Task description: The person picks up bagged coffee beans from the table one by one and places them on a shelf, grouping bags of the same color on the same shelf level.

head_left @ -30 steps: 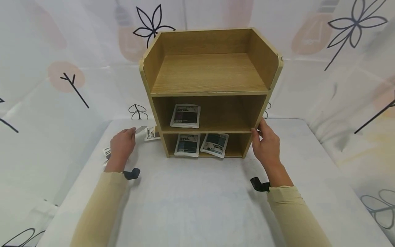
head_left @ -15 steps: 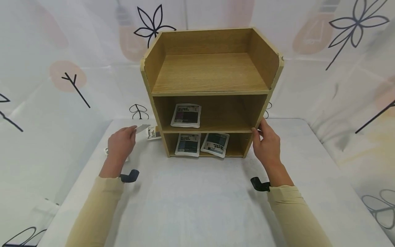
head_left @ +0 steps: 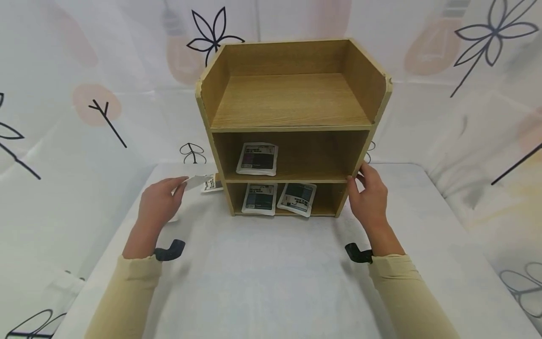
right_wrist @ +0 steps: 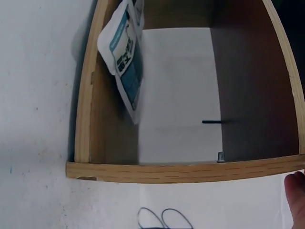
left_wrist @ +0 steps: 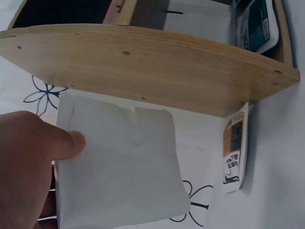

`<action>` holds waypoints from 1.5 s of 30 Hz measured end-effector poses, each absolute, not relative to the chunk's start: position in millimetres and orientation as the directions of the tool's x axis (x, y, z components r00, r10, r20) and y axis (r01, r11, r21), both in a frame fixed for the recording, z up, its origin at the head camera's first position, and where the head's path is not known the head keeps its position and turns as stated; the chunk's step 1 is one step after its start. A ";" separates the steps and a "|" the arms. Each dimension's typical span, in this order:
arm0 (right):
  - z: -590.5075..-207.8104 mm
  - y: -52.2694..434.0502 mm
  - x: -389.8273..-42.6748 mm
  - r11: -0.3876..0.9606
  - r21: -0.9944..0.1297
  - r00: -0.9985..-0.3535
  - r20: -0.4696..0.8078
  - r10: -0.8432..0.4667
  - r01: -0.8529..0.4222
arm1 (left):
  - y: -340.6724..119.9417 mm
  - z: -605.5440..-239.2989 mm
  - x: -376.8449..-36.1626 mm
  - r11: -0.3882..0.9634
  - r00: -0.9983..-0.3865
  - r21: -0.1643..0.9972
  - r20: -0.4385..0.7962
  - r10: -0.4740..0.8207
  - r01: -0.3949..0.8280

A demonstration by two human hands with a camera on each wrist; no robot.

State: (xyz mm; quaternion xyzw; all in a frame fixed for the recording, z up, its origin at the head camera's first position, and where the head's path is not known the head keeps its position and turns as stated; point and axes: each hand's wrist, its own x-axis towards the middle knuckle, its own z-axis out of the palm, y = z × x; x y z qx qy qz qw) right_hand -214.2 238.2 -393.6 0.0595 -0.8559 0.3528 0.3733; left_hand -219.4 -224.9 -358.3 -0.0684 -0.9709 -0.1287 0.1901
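My left hand (head_left: 160, 200) pinches a flat white pouch (left_wrist: 119, 162) between thumb and fingers, left of a small wooden shelf (head_left: 290, 127). The pouch's plain white side fills much of the left wrist view. At the shelf's right side, my right hand (head_left: 369, 197) holds the side panel's front edge, thumb in front. One labelled pouch (head_left: 257, 159) leans in the middle compartment. In the bottom compartment, a second pouch (head_left: 259, 199) stands beside a tilted pouch (head_left: 297, 199).
Another pouch (left_wrist: 233, 150) with a brown-and-white label stands against the shelf's left side. A sliver of a white item (head_left: 173, 219) shows beneath my left wrist, mostly hidden. The white table (head_left: 267, 278) meets a patterned backdrop (head_left: 139, 61) behind the shelf.
My left hand has shifted slightly left and toward me, its pouch turning flatter. It now covers most of the item on the table beneath it. The right hand keeps its hold on the shelf.
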 end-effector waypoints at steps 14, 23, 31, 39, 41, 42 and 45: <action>-391.5 244.7 -216.7 0.652 -0.678 -0.804 0.569 0.173 -0.339 | -222.6 -343.3 -196.6 0.922 -0.865 0.193 0.450 0.221 0.336; -391.3 242.3 -217.0 0.710 -0.608 -0.771 0.620 0.146 -0.354 | -218.5 -332.7 -184.0 0.894 -0.841 0.204 0.470 0.269 0.399; -392.5 241.6 -216.3 0.712 -0.603 -0.765 0.627 0.144 -0.360 | -211.3 -323.9 -174.0 0.877 -0.839 0.213 0.453 0.301 0.430; -394.8 240.3 -216.2 0.712 -0.607 -0.768 0.622 0.151 -0.352 | -202.4 -317.8 -166.5 0.862 -0.817 0.204 0.476 0.327 0.464; -395.4 240.1 -216.4 0.714 -0.605 -0.767 0.624 0.149 -0.353 | -201.0 -317.5 -165.4 0.848 -0.790 0.195 0.509 0.342 0.492; -395.7 240.1 -216.6 0.715 -0.603 -0.766 0.625 0.148 -0.354 | -200.4 -317.4 -164.9 0.841 -0.777 0.190 0.525 0.348 0.506; -396.6 240.3 -217.1 0.719 -0.597 -0.765 0.628 0.143 -0.356 | -197.8 -316.8 -164.0 0.815 -0.734 0.180 0.570 0.369 0.550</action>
